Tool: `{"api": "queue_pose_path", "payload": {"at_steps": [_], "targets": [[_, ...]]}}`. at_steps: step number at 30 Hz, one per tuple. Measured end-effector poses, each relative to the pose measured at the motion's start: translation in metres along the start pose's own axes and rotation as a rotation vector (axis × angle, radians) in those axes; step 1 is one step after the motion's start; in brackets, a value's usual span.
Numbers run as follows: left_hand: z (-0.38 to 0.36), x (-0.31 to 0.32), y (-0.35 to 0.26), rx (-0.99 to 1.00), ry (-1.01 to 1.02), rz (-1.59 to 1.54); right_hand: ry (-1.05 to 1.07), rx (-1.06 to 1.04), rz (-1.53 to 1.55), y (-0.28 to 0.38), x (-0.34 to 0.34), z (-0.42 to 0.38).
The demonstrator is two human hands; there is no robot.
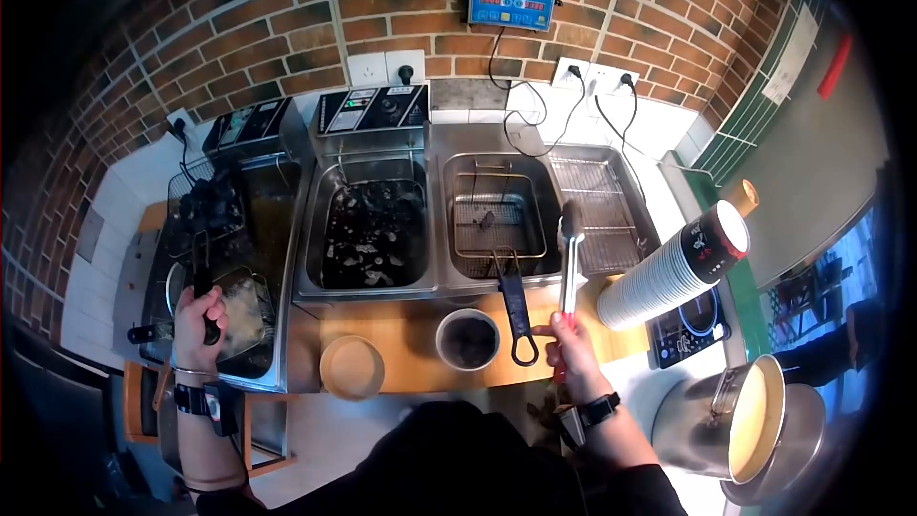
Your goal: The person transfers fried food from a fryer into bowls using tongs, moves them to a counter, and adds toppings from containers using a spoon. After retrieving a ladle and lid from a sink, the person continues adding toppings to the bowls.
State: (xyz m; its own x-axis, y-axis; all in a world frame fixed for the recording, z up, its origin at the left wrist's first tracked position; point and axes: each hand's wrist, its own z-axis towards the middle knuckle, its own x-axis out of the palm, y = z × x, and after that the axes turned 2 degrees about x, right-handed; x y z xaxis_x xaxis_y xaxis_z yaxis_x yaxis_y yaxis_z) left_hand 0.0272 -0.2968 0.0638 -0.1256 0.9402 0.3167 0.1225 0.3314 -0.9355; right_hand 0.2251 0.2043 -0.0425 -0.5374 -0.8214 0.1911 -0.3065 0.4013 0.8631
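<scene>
My left hand (199, 327) is closed round the black handle of a fry basket (175, 193), which holds dark food pieces (210, 203) over the left fryer. Below it, a second basket (250, 349) holds pale yellow food. In my right hand (573, 352) is a pair of tongs (571, 263) with red grips, pointing up toward the fryers. Its fingers are close to the black handle (518, 315) of the basket in the right fryer (497, 229), where one small dark piece lies. A bowl with dark contents (468, 338) stands left of that handle.
The middle fryer (377, 220) holds dark liquid with floating bits. A brown paper bowl (351, 367) sits on the wooden ledge (411, 320). A wire-rack tray (607, 201), a leaning stack of paper cups (669, 272), an induction cooker (683, 334) and a large pot (712, 420) stand right.
</scene>
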Motion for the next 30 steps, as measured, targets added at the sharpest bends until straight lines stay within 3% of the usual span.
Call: {"api": "queue_pose_path", "payload": {"at_steps": [7,12,19,30], "targets": [[-0.005,-0.003,-0.018,-0.044,0.026,-0.05,0.435,0.123,0.382,-0.028,0.032,0.023],[-0.023,-0.002,-0.03,-0.05,0.069,-0.106,0.406,0.095,0.523,-0.013,0.045,0.004],[-0.007,0.0,-0.041,-0.039,0.09,-0.026,0.377,-0.012,0.385,0.001,0.055,-0.052],[0.017,-0.021,-0.014,-0.05,0.152,0.003,0.312,-0.086,0.231,0.007,0.058,-0.066]]}}
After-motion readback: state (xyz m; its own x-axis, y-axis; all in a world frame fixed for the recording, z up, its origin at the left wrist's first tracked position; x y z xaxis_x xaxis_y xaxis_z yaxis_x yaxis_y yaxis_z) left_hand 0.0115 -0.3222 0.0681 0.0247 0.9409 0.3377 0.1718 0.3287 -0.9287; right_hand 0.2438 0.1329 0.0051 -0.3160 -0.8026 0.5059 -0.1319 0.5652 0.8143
